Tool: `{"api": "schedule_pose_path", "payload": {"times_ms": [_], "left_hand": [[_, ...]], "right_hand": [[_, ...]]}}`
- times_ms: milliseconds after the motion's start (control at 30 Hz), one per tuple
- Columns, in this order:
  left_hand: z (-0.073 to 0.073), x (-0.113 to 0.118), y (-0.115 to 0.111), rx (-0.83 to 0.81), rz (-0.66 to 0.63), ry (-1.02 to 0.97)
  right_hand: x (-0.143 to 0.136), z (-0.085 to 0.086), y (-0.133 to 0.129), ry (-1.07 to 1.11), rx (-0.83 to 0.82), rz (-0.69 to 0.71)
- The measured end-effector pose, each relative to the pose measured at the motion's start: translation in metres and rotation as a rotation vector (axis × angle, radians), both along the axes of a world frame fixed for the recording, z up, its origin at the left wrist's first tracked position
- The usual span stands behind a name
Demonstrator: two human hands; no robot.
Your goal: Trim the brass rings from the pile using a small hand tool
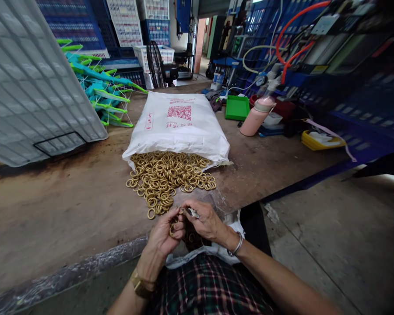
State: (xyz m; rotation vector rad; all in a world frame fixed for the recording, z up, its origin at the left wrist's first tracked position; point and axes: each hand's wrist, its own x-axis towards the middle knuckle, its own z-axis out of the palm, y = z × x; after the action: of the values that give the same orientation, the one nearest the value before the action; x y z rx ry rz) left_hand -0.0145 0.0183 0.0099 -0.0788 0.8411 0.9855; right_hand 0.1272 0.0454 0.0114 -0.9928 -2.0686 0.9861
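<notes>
My left hand [166, 234] is closed around a few gold-coloured rings [172, 229], its fingertips meeting those of my right hand. In my right hand [207, 222] is a small tool with a pale metallic part [193, 213]; its working end is hidden between the fingers. Just beyond both hands, a pile of gold-coloured rings [167, 173] spills from the mouth of a white woven sack [184, 131] lying on the table. Beneath my hands, more rings [192, 237] show in shadow over a white bag [213, 250] at my lap.
A brown worktable [85, 205] spans the front. On it stand a tilted white crate [42, 87], green and teal plastic pieces [101, 87], a green tray [237, 107], a pink bottle [258, 116] and a yellow dish [321, 141]. A black fan [155, 65] stands behind.
</notes>
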Motion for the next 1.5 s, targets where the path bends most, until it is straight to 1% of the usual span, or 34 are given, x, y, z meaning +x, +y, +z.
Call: {"api": "schedule_pose_path", "payload": {"times_ms": [67, 133, 200, 267, 333, 400, 567, 667, 733, 800, 900, 967, 1033, 1067, 1133, 1200, 1267, 1367, 1500], "left_hand": [[0.0, 0.002, -0.001, -0.001, -0.006, 0.04], [-0.001, 0.004, -0.004, 0.04, 0.035, 0.139], [-0.001, 0.007, -0.007, 0.135, 0.109, 0.259], [-0.001, 0.009, -0.01, 0.242, 0.145, 0.359], [-0.002, 0.01, -0.012, 0.297, 0.127, 0.426], [-0.003, 0.01, -0.013, 0.311, 0.104, 0.482], [-0.01, 0.012, -0.014, 0.385, 0.091, 0.641], [-0.012, 0.013, -0.013, 0.43, 0.079, 0.717], [-0.01, 0.014, -0.013, 0.428, 0.054, 0.728], [-0.007, 0.014, -0.013, 0.425, 0.002, 0.694], [-0.002, 0.015, -0.013, 0.437, -0.05, 0.601], [0.0, 0.015, -0.013, 0.44, -0.042, 0.556], [0.001, 0.016, -0.012, 0.429, -0.022, 0.538], [0.001, 0.016, -0.012, 0.419, -0.013, 0.537], [0.0, 0.016, -0.012, 0.403, 0.005, 0.55], [-0.003, 0.016, -0.011, 0.415, 0.011, 0.575], [-0.006, 0.015, -0.011, 0.441, 0.003, 0.606], [-0.01, 0.014, -0.01, 0.458, -0.015, 0.67], [-0.01, 0.014, -0.008, 0.467, -0.014, 0.755]], "right_hand": [[0.0, -0.001, 0.001, 0.004, -0.036, -0.011], [-0.001, 0.0, 0.002, 0.04, -0.129, -0.04], [-0.001, 0.001, 0.004, 0.093, -0.242, -0.077], [-0.002, 0.002, 0.006, 0.14, -0.335, -0.098], [-0.002, 0.002, 0.007, 0.178, -0.389, -0.096], [-0.002, 0.002, 0.008, 0.197, -0.42, -0.086], [-0.004, -0.002, 0.009, 0.174, -0.462, -0.117], [-0.005, -0.001, 0.011, 0.137, -0.445, -0.137], [-0.007, 0.0, 0.012, 0.117, -0.434, -0.155], [-0.008, 0.001, 0.013, 0.101, -0.41, -0.167], [-0.009, 0.003, 0.012, 0.085, -0.382, -0.134], [-0.008, 0.003, 0.013, 0.087, -0.402, -0.108], [-0.007, 0.003, 0.014, 0.065, -0.397, -0.134], [-0.005, 0.003, 0.014, 0.036, -0.364, -0.163], [-0.002, 0.001, 0.014, -0.067, -0.246, -0.189], [0.002, -0.001, 0.012, -0.206, -0.114, -0.146], [0.005, -0.004, 0.009, -0.327, -0.019, -0.073], [0.006, -0.006, 0.005, -0.438, 0.062, -0.029], [0.002, -0.005, 0.003, -0.547, 0.103, -0.035]]}}
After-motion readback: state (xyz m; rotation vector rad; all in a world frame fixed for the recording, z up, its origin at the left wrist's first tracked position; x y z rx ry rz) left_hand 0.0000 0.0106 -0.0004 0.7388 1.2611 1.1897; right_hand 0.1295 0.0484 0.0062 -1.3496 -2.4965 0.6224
